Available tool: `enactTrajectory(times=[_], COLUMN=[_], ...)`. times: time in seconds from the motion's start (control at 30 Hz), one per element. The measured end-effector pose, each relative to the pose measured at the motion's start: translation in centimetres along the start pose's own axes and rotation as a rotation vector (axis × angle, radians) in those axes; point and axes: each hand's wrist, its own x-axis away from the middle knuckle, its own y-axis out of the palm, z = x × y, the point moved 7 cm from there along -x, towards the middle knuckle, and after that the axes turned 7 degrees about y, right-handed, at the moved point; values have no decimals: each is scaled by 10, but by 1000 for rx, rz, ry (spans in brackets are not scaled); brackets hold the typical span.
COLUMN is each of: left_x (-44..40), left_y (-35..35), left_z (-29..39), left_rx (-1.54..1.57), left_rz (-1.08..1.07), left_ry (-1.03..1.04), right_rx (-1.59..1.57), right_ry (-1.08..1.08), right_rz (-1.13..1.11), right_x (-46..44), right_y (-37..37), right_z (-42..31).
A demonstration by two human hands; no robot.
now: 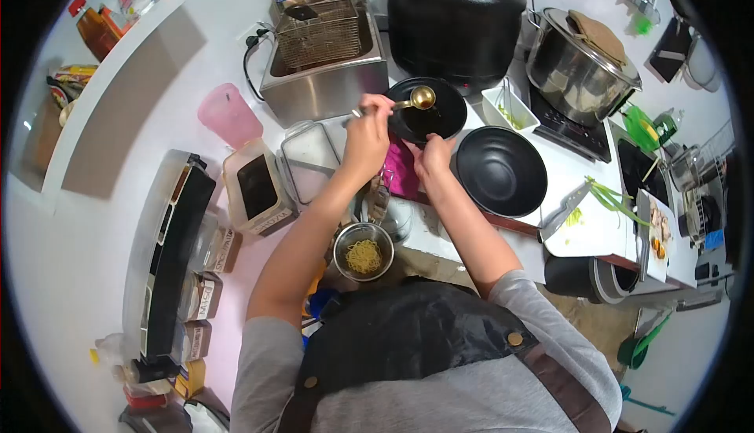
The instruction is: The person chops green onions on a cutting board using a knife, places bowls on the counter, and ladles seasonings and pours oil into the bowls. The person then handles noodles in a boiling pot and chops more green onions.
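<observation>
My left hand (367, 141) is closed around the handle of a small metal ladle (402, 105). The ladle's cup, with brownish-gold liquid in it, is over a black bowl (448, 120). My right hand (432, 158) grips the near rim of that bowl. To its right a second black bowl (501, 171) rests on the counter with nothing visible inside. Under my forearms, a round strainer (339, 254) holds yellow noodles (364, 256). A bright pink cloth or packet (402, 170) lies beside my right hand, partly hidden.
Behind the bowls stand a deep fryer (323, 79), a black soup warmer (455, 24) and a steel pot (577, 64) on a cooktop. A white container (510, 109) holds greens. A knife (564, 211) lies right, by spring onions (613, 197). Labelled tubs line the left.
</observation>
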Motion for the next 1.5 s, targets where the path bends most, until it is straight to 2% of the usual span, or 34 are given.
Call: enactTrajectory(times=[0.1,0.17,0.23,0.33,0.4,0.43,0.47,0.57,0.67,0.77,0.8,0.87,0.97,1.0,1.03,1.1,1.23,1.3,1.37,1.43,1.5], left_x=[0,-1,-1,10,25,37,44,85,123,154,164,173,178,179,179,191,207,227,230,245,262], left_y=[-25,-53,-92,-160,-206,-224,-238,-266,-265,-254,-249,-238,-227,-223,-218,-220,-214,-205,-196,-194,-193], left_z=[-21,-19,-4,25,45,52,62,60,43,18,8,-1,-7,-6,-6,-16,-10,-18,3,30,70], left_rx=[168,189,190,35,-310,-453,-421,-590,-603,-549,-482,-598,-716,-761,-806,-701,-767,-787,-1097,-1103,-1061], left_rz=[234,310,395,465,458,456,511,480,447,407,421,373,305,281,256,442,482,467,174,151,115], left_ry=[-288,-342,-385,-352,-293,-308,-249,-333,-603,-601,-684,-559,-388,-336,-286,-386,-457,-547,-731,-835,-875], right_rx=[-113,-112,-100,-115,-103,-121,-90,-37,-8,12,35,60,85,101,115,150,224,342,380,196,195], right_ry=[-32,18,-76,-43,-28,-68,-99,-109,-80,-80,-69,-36,-10,8,17,44,78,33,93,282,314], right_rz=[31,104,30,58,21,178,150,78,38,61,65,52,151,73,90,120,50,-123,-138,-63,-91], right_x=[2,-1,-11,-18,-9,8,9,-1,-12,1,1,-11,-17,-26,-25,-24,-51,-76,-76,-73,-100], right_y=[-8,-20,-27,-30,-22,-18,-14,-22,-33,-34,-39,-57,-65,-67,-65,-61,-80,-90,-90,-89,-104], right_z=[5,9,10,12,10,5,4,1,-3,-9,-11,-12,-14,-11,-10,-6,4,4,2,2,0])
